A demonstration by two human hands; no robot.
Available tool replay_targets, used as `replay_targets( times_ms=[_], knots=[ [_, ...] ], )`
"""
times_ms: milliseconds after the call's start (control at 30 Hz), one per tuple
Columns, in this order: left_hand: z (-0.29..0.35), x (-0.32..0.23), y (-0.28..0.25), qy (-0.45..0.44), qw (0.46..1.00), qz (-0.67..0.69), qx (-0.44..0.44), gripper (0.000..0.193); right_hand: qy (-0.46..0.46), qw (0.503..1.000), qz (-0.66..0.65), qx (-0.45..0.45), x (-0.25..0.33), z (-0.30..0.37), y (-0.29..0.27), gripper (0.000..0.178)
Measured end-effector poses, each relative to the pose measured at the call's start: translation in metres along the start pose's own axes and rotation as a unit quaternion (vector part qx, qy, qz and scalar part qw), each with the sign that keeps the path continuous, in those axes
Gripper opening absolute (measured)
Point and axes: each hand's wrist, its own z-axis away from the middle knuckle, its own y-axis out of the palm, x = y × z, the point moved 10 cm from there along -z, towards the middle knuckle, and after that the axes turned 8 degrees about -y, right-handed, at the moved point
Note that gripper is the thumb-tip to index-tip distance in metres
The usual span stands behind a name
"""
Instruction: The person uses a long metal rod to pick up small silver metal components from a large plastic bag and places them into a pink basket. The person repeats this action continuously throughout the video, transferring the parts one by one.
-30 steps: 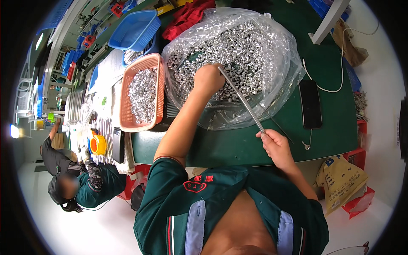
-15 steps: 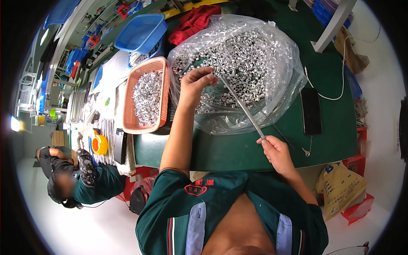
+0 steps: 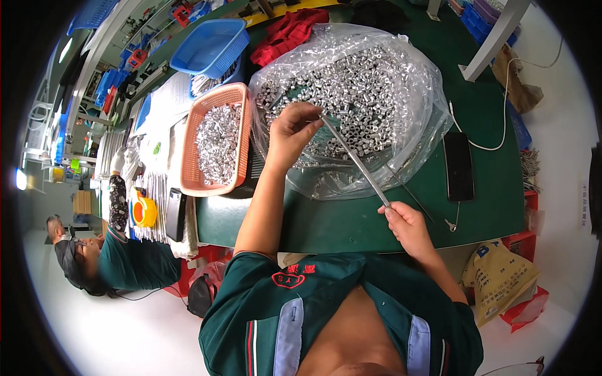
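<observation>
A long metal rod [image 3: 355,160] slants over the open clear plastic bag [image 3: 421,131], which is spread on the table. My right hand [image 3: 407,227] is closed around the rod's lower, nearer end. At the upper end my left hand [image 3: 292,133] has its fingers pinched together, touching or almost touching the tip. Whatever sits between those fingertips is too small to make out. Many short, shiny metal sleeves [image 3: 364,88] lie loose in the bag beneath the rod and my left hand. A second thin rod [image 3: 411,193] rests at the bag's near right side.
Left of the bag stands a pink basket [image 3: 186,156] of small metal pieces, with a blue basket [image 3: 207,53] behind it. A phone [image 3: 459,166] and white cable [image 3: 486,148] lie right. Red cloth [image 3: 288,34] is at the back. A co-worker [image 3: 135,263] sits left.
My left fingertips have come closer to the rod's upper tip, and the small gap between them has closed. My right hand keeps its hold. The co-worker at the left has shifted, one arm reaching farther forward.
</observation>
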Motion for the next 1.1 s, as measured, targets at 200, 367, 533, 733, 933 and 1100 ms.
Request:
replay_targets(
  times_ms=[200, 367, 533, 733, 933, 1100],
  knots=[
    [0.006, -0.004, -0.002, -0.003, 0.999, 0.037, -0.009, 0.017, -0.012, 1.000, 0.007, 0.006, -0.001, -0.001, 0.002, 0.018],
    [0.005, 0.013, -0.008, -0.039, 0.989, 0.136, -0.042, 0.015, -0.026, 0.999, 0.017, 0.012, -0.003, -0.002, 0.003, 0.018],
    [0.005, 0.012, -0.008, -0.072, 0.975, 0.202, -0.060, 0.015, 0.004, 1.000, 0.030, 0.003, -0.001, 0.000, 0.001, 0.020],
    [0.021, 0.000, -0.004, -0.015, 0.985, 0.113, -0.127, 0.016, -0.038, 0.997, 0.060, -0.021, 0.001, 0.001, -0.001, 0.020],
    [0.020, 0.017, 0.027, -0.116, 0.960, 0.253, -0.033, 0.032, -0.044, 0.996, 0.072, -0.037, 0.002, 0.002, -0.003, 0.019],
    [0.034, 0.013, 0.066, -0.208, 0.952, 0.202, 0.100, 0.075, -0.027, 0.999, 0.031, -0.031, 0.001, 0.002, -0.004, 0.019]
  ],
)
